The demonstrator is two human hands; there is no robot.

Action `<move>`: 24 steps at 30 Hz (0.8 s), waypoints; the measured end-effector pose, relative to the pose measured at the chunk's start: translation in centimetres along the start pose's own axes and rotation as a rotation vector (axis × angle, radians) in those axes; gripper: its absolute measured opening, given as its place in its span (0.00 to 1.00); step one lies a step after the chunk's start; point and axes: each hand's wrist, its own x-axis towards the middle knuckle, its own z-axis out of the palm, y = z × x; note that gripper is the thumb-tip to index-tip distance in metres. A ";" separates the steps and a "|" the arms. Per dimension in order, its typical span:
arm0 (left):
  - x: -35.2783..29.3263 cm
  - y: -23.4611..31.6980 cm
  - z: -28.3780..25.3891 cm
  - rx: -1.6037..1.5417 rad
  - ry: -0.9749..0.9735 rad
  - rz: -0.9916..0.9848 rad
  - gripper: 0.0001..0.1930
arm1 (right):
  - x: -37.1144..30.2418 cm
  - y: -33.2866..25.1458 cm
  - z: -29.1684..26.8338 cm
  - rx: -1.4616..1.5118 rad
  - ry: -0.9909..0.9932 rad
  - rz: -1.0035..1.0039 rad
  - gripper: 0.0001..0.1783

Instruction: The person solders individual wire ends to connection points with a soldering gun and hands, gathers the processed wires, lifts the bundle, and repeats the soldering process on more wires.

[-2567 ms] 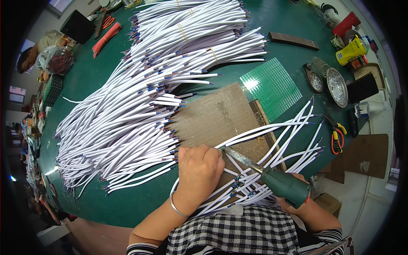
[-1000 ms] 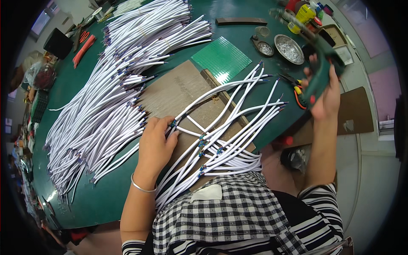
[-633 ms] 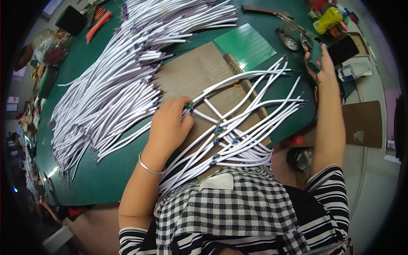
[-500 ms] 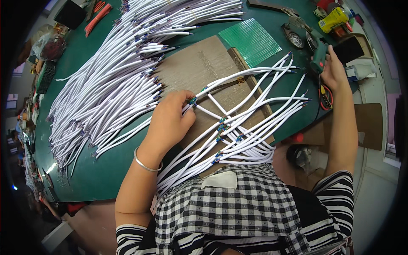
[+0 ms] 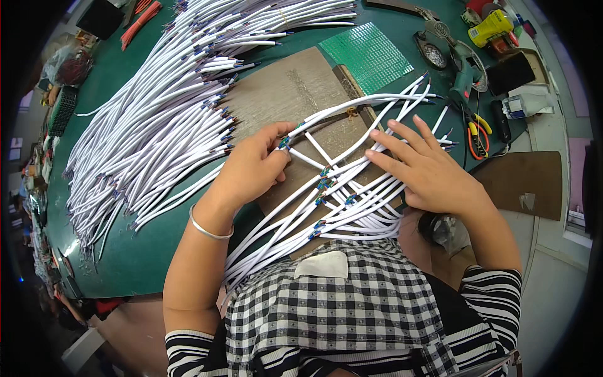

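My left hand (image 5: 251, 164) pinches a white cable at its stripped joint (image 5: 284, 143), where blue and green inner wires show between thumb and forefinger. My right hand (image 5: 433, 168) is open, fingers spread, over a loose group of white cables (image 5: 358, 220); whether it touches them I cannot tell. Several more joints with bare coloured wires lie in that group, which reaches from a brown board (image 5: 276, 88) to my checked apron (image 5: 339, 301). A green-handled soldering iron (image 5: 463, 83) rests beside a coiled metal stand at the right, apart from both hands.
A large heap of white cables (image 5: 151, 132) covers the table's left side. Behind the board lies a green perforated sheet (image 5: 367, 58). To the right are a small metal dish (image 5: 432, 55), red-and-yellow-handled pliers (image 5: 478, 135), a yellow bottle (image 5: 490, 29) and a black box (image 5: 512, 73).
My right hand has let go of the green-handled soldering iron and come left over the cables, fingers spreading. The left hand keeps its pinch on the joint.
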 end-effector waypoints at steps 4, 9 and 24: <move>-0.1 0.2 0.4 -0.051 0.019 0.009 0.25 | 0.9 -0.5 0.2 0.016 -0.044 -0.070 0.45; 0.1 -0.2 0.7 -0.134 0.021 0.070 0.28 | 2.8 -0.3 2.0 -0.027 0.195 -0.157 0.41; -3.1 0.3 2.3 -0.509 -0.304 0.145 0.20 | 5.3 -1.8 -0.1 -0.193 0.722 -0.156 0.23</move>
